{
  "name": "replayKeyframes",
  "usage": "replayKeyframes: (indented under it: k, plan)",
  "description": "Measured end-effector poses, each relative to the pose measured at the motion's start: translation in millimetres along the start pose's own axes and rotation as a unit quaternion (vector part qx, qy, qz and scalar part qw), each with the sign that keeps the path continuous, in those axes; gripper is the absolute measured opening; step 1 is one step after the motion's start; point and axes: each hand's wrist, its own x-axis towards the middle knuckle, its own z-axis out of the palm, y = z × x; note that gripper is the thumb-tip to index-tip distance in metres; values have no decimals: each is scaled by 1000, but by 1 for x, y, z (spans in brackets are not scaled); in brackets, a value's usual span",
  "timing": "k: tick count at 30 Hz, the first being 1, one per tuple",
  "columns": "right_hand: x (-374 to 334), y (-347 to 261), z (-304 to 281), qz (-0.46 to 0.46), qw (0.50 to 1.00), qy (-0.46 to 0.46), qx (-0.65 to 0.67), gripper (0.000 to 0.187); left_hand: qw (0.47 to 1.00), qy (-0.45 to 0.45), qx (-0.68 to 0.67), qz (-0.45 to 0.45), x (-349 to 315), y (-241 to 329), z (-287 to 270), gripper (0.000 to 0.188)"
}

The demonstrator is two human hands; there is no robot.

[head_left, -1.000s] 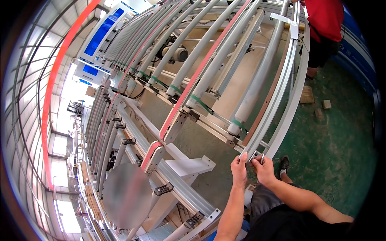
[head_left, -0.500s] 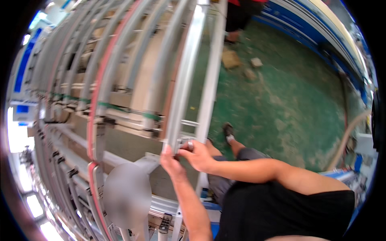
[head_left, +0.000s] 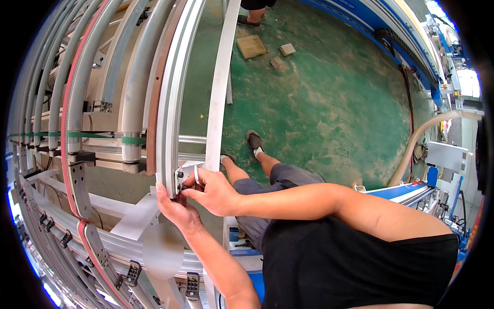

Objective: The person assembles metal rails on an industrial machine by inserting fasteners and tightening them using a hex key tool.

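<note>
A long silver aluminium profile ends at my two hands. My left hand is closed around its near end, the thumb along the left side and the other fingers partly hidden below. Just to the right, my right hand is pinched, with thumb and index finger close to the profile's end. A pale curved metal piece shows by the right index finger; its kind is unclear. Beside the fingertips, a small metal bracket with dark bolt heads sits against the profile. What the right fingertips grip is hidden.
Left of the profile runs a frame of grey rollers with a red belt and a green strap. To its right stands a flat metal bar. A wooden piece lies on the green floor. Another person's foot shows beyond.
The view has shifted, so the frame and my hands appear farther left and sharper. Both hands stay at the profile's end, and the bracket there now shows more plainly.
</note>
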Motion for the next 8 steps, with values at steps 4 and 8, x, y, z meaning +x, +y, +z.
replayKeyframes:
  k: [4, 8]
  plan:
    - [0, -1, -1, 1, 1000, 0, -26, 19, 1000, -5, 7, 7, 3, -3, -4, 48]
    - [1, -9, -4, 35, 998, -8, -59, 20, 1000, 18, -6, 2, 7, -12, -9, 48]
